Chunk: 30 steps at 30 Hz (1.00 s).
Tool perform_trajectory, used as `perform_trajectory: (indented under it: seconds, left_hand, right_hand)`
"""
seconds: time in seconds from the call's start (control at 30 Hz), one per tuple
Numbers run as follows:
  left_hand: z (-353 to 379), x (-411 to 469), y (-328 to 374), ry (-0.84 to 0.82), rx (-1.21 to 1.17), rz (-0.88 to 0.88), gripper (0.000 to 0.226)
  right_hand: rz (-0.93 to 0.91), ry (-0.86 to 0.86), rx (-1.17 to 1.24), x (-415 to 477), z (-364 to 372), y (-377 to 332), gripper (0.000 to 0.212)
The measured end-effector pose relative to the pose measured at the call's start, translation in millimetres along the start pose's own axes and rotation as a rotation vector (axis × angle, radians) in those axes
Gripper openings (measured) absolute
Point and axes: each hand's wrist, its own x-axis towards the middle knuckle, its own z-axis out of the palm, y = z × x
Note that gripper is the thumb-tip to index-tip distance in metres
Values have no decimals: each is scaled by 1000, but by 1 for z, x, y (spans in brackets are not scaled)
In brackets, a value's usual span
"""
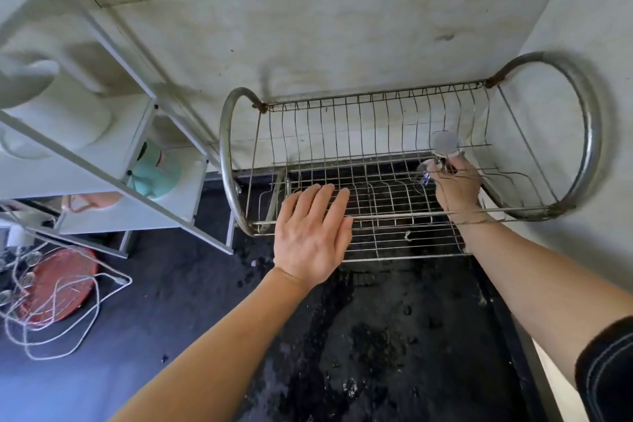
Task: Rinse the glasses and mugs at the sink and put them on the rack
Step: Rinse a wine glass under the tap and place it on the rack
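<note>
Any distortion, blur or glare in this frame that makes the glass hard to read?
Head view: wide-angle distortion bends the white shelf frame; light is soft and even; the stemmed glass held in the right hand is transparent and slightly smeared, so its bowl barely shows; the wet black counter gives mild sheen, no harsh glare.

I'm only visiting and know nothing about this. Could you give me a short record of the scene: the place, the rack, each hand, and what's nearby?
Place: dark, wet counter against a pale wall
Rack: wire dish rack standing on the counter
Right hand: inside the rack, gripping a clear stemmed glass
Left hand: open, fingers straight, at the rack's front rail; whether it is touching the rail is unclear
Nearby: white shelf on the left, white cord below it
</note>
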Motion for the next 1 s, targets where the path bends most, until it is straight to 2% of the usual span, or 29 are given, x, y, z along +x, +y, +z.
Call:
perform_trajectory:
  seconds: [0.13,0.2,0.27,0.37,0.47,0.63,0.83,1.0]
  left_hand:
    - [-6,-1,0,-40,-55,-21,38]
    - [-11,-3,-1,-58,-100,-39,36]
    - [-22,-9,-3,-50,-176,-51,33]
    - [-51,-38,-11,-9,-261,-62,26]
    - [-83,-96,-35,-73,-255,-126,24]
    - [-135,-240,-93,-206,-109,-372,30]
    - [-223,-420,-147,-403,34,-718,14]
    - [-298,-535,-173,-442,82,-1022,20]
  right_hand:
    - [27,-52,-255,-34,-11,2,29]
    - [131,-119,-302,-62,-10,4,30]
    - [152,-240,-341,-95,-5,-2,25]
    - [-5,-465,-512,-146,9,-12,27]
    - [-147,-642,-641,-204,31,-29,27]
    - [-344,-826,-733,-320,79,-60,22]
    - [-683,-1059,-752,-479,145,-106,25]
    - [-920,-1246,-716,-603,198,-148,26]
